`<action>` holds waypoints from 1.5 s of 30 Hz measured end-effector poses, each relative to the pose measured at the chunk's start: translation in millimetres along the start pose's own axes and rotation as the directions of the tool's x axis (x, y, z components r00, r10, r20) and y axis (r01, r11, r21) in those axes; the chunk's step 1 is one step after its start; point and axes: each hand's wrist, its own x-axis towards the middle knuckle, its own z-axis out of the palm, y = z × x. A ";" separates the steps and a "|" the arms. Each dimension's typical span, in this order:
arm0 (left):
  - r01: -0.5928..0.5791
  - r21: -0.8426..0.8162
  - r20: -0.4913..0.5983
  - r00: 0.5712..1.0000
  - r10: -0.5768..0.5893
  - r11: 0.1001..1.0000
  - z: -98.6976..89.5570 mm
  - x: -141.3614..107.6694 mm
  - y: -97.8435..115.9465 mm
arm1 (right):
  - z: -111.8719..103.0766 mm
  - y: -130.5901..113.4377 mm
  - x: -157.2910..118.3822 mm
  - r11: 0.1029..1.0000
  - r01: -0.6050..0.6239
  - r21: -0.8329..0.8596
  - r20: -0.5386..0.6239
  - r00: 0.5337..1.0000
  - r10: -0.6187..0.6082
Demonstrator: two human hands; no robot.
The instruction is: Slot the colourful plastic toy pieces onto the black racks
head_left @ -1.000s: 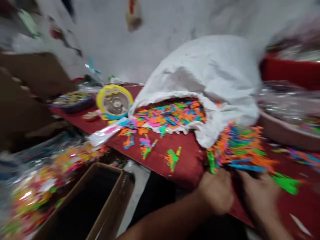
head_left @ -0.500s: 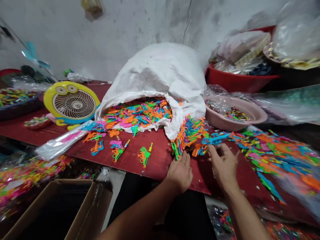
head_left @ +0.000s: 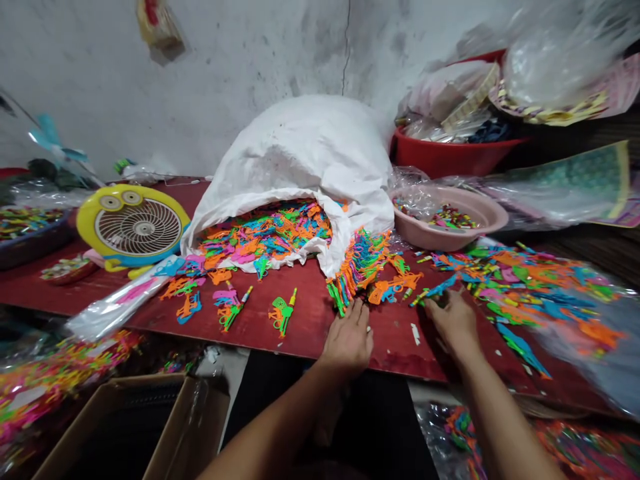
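My left hand (head_left: 349, 337) lies on the red table with its fingers stretched out. Its fingertips touch the near end of a stacked row of small plastic toy guns (head_left: 364, 263) in green, orange, pink and blue. To the right, my right hand (head_left: 456, 323) is curled, thumb and fingers closed at a slim blue toy gun (head_left: 442, 285) with a yellow tip. Its grip is partly hidden. Between the hands lie loose orange and blue toy guns (head_left: 393, 288). Behind them, a big white sack (head_left: 305, 147) lies on its side, its mouth full of the same toys.
Small toy groups, one with a green toy gun (head_left: 283, 312), lie left of my hands. A yellow fan (head_left: 143, 229) stands further left. At right are a pink basin (head_left: 445, 233), a red basin (head_left: 450, 153) and a spread toy pile (head_left: 545, 287). A cardboard box (head_left: 187, 413) sits below.
The view has shifted slightly right. My right hand has turned and its fingers have closed in at the blue toy gun. My left hand stays by the stacked row.
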 end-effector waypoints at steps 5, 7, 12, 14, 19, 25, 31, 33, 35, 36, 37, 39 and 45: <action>0.005 0.036 -0.019 1.000 -0.004 0.999 7.8 0.1 -0.5 | 10.4 -32.8 -31.8 0.985 0.138 0.103 0.084 0.985 -0.147; 0.005 0.058 -0.026 1.000 -0.004 0.998 9.5 0.3 -0.6 | 25.7 -48.4 -41.5 0.942 0.093 0.324 0.221 0.960 -0.171; -0.026 0.100 -0.058 0.998 0.032 0.995 13.0 1.0 -2.1 | 59.0 -69.1 -47.5 0.973 0.072 0.221 0.261 0.956 -0.130; -0.040 0.109 -0.077 0.996 0.049 0.993 14.3 1.7 -2.7 | 64.8 -71.1 -48.9 0.990 0.063 0.126 0.199 0.976 -0.088; -0.044 0.106 -0.016 0.999 0.046 0.993 13.3 4.9 -2.3 | 64.7 -76.9 -54.3 0.981 0.113 0.157 0.090 0.988 -0.128; -0.046 0.083 -0.046 0.998 0.050 0.995 9.9 2.0 -2.5 | 35.0 -88.6 -41.2 0.946 -0.040 0.322 -0.020 0.999 0.050; -0.123 -0.028 -0.161 0.980 0.117 0.992 12.1 -6.4 -6.7 | -2.3 -59.6 -64.6 0.888 -0.146 0.435 0.151 0.985 0.088; -0.168 -0.142 -0.224 0.965 0.134 0.976 8.3 -17.2 -1.8 | -12.0 -48.9 -85.0 0.871 -0.178 0.458 0.181 0.978 0.105; -0.186 -0.329 -0.287 0.954 0.090 0.926 -1.4 -32.8 8.1 | -20.7 -44.0 -107.2 0.878 -0.179 0.444 0.193 0.976 0.101; -0.179 -0.446 -0.300 0.953 0.042 0.877 -8.6 -40.9 14.3 | -24.7 -44.0 -117.7 0.893 -0.158 0.422 0.194 0.978 0.081; -0.150 -0.569 -0.300 0.953 -0.035 0.808 -17.2 -48.1 20.6 | -28.3 -45.5 -127.3 0.912 -0.124 0.391 0.197 0.979 0.048; -0.034 -0.753 -0.229 0.950 -0.213 0.657 -36.0 -57.0 32.0 | -33.6 -51.7 -142.3 0.945 -0.034 0.325 0.226 0.973 -0.042; 0.258 -0.924 0.142 0.917 -0.372 0.283 -67.7 -46.3 39.0 | -31.8 -72.1 -159.9 0.933 0.168 0.317 0.240 0.938 -0.251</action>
